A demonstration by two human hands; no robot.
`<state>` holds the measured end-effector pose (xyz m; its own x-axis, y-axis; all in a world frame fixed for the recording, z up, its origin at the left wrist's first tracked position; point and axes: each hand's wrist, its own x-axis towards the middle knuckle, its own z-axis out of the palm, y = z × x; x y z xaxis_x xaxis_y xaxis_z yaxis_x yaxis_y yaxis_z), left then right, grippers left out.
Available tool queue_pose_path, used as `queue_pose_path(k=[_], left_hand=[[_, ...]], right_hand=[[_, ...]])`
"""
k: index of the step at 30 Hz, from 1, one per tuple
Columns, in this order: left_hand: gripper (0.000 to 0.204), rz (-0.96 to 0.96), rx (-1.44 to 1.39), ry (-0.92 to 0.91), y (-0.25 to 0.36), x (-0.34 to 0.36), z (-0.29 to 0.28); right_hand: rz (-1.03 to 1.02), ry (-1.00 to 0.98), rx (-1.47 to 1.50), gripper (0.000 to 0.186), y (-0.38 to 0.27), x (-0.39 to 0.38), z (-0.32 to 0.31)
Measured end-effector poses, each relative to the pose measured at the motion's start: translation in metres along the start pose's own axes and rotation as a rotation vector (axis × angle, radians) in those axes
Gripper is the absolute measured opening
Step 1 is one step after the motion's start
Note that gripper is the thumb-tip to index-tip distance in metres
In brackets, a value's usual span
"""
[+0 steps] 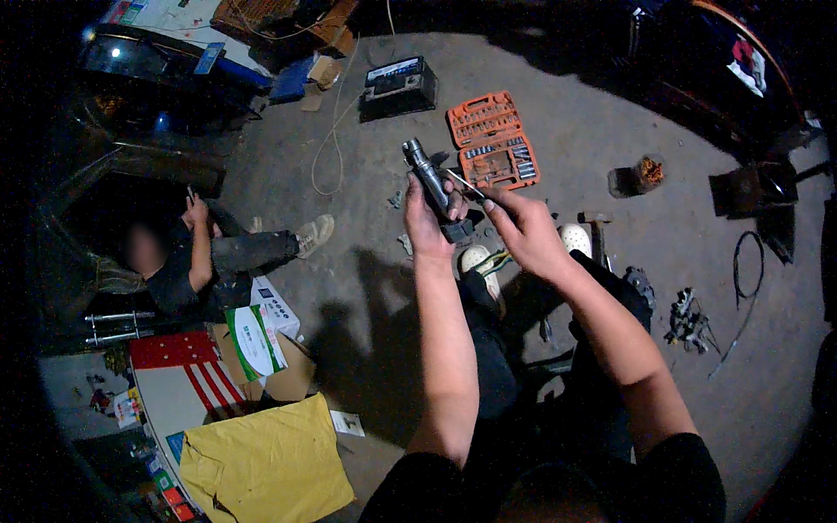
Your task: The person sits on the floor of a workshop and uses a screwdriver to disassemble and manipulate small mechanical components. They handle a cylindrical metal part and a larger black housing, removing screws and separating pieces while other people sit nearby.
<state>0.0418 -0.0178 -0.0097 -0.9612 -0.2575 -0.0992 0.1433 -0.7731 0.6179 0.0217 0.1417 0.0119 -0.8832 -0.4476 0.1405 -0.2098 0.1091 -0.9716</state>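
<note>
My left hand grips a cylindrical metal part, tilted with its upper end toward the top of the view and a dark block at its lower end. My right hand, just to the right, is closed on a slim tool with a thin metal shaft, which points up-left toward the metal part; whether its tip touches is unclear. An open orange socket set lies on the floor beyond my hands.
Around me on the floor are a black battery, a hammer, loose parts, a jar, a cable and a yellow package. A seated person is at left, and my feet are below my hands.
</note>
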Motion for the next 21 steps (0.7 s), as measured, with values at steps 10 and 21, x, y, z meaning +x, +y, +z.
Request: queue_pose_path(k=[10,21], left_hand=[[0.042,-0.037,0.025,-0.001,0.004,-0.002,0.001],[0.043,-0.039,0.292,0.034,0.011,-0.005,0.0]], right_hand=[[0.028,-0.004,0.015,0.019,0.0,0.0,-0.002],[0.06,-0.203,-0.007,0.024,0.004,0.013,-0.027]])
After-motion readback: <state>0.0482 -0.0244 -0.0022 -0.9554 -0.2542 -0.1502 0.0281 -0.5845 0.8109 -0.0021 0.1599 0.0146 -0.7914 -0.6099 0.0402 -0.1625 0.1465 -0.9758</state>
